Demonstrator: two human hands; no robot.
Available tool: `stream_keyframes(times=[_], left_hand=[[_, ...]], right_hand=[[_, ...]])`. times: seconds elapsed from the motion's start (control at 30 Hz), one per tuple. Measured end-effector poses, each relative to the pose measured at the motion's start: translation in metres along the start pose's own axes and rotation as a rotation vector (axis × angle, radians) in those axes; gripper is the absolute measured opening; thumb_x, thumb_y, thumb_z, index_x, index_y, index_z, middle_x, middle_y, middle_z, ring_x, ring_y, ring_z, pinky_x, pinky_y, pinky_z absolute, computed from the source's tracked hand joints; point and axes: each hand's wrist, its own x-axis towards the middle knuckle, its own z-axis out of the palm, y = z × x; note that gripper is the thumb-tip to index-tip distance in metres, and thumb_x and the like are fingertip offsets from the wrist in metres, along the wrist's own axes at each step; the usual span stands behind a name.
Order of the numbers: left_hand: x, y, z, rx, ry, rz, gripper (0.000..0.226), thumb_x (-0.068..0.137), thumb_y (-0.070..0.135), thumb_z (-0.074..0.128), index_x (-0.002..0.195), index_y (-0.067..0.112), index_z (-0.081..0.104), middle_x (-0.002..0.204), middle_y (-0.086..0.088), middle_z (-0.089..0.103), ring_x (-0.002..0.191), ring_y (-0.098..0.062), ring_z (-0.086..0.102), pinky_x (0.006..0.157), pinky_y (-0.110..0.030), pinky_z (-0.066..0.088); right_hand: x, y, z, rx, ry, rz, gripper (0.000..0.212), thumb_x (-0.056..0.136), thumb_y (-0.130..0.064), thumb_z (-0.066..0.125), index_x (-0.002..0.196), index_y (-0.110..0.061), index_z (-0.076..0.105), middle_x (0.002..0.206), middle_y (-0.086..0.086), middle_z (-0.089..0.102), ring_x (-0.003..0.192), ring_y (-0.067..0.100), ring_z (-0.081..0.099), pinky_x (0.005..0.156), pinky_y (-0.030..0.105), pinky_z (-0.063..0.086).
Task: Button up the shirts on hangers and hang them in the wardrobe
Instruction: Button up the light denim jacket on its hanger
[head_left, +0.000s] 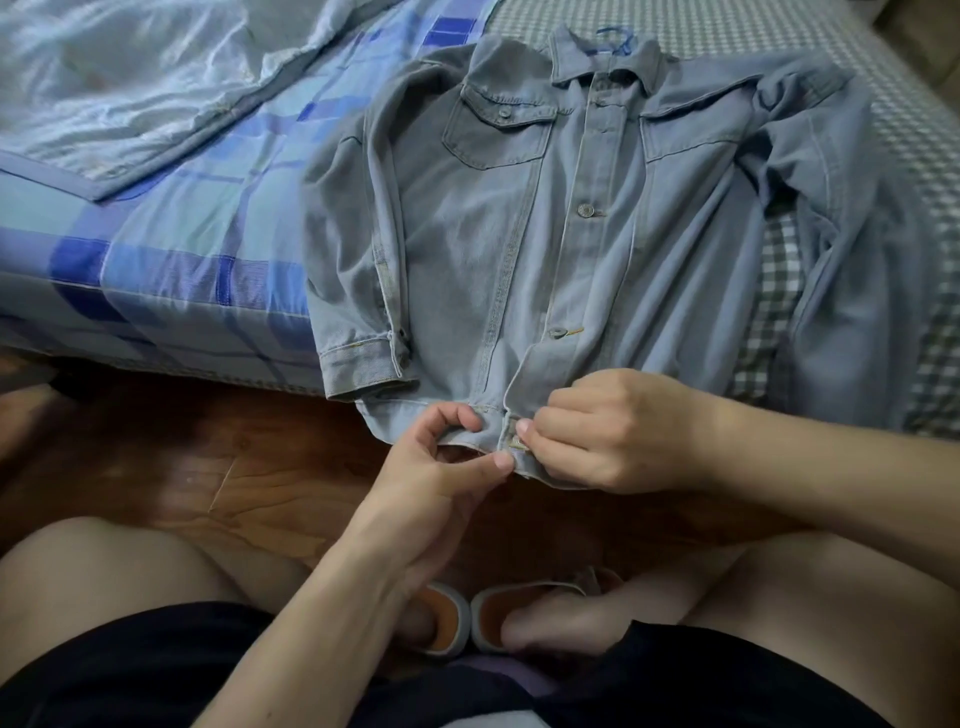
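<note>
In the head view the denim shirt (613, 249) lies flat on the bed (171, 270), its hem hanging over the edge, a blue hanger (615, 41) in the collar. The upper buttons look closed; the bottom button (516, 442) is in work. The left hand (447, 467) pinches the hem, the right hand (618, 431) pinches the other edge. The cloth is thick and faded. Hanging it remains, I judge.

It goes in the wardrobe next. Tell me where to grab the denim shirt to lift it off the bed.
Take the blue hanger hook poking out above the collar of the denim shirt, reaching in from the far, collar end. The shirt lies flat with its hem overhanging the bed edge, so lifting by the hook probably lets it hang straight.
</note>
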Motion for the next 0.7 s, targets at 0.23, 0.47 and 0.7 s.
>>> stream_keyframes(times=[0.23, 0.47, 0.7], left_hand=[[0.003, -0.013, -0.009, 0.21, 0.088, 0.204, 0.038, 0.068, -0.008, 0.076, 0.088, 0.018, 0.057, 0.07, -0.004, 0.06, 0.059, -0.015, 0.055, 0.064, -0.027, 0.049], [0.023, -0.034, -0.017, 0.18, 0.358, -0.207, 0.024, 0.093, -0.007, 0.062, 0.083, 0.012, 0.051, 0.069, -0.009, 0.055, 0.051, -0.014, 0.054, 0.05, -0.022, 0.047], [0.038, 0.043, 0.001, 0.934, -0.005, -0.098, 0.011, 0.101, 0.012, 0.061, 0.099, 0.001, 0.062, 0.067, -0.009, 0.068, 0.054, -0.021, 0.062, 0.051, -0.028, 0.05]], right_hand=[[0.002, -0.053, 0.007, 0.325, 0.134, 0.833, 0.018, 0.09, -0.016, 0.065, 0.072, -0.011, 0.065, 0.07, 0.001, 0.053, 0.062, 0.023, 0.053, 0.058, 0.039, 0.046], [-0.023, -0.071, 0.018, 0.465, 0.062, 0.946, 0.006, 0.091, -0.009, 0.066, 0.091, -0.013, 0.071, 0.091, -0.004, 0.06, 0.089, 0.014, 0.058, 0.082, 0.031, 0.049], [-0.043, 0.006, -0.024, 0.329, 0.178, 1.226, 0.013, 0.09, -0.004, 0.068, 0.091, -0.016, 0.075, 0.095, -0.009, 0.061, 0.087, 0.002, 0.059, 0.081, 0.009, 0.042]])
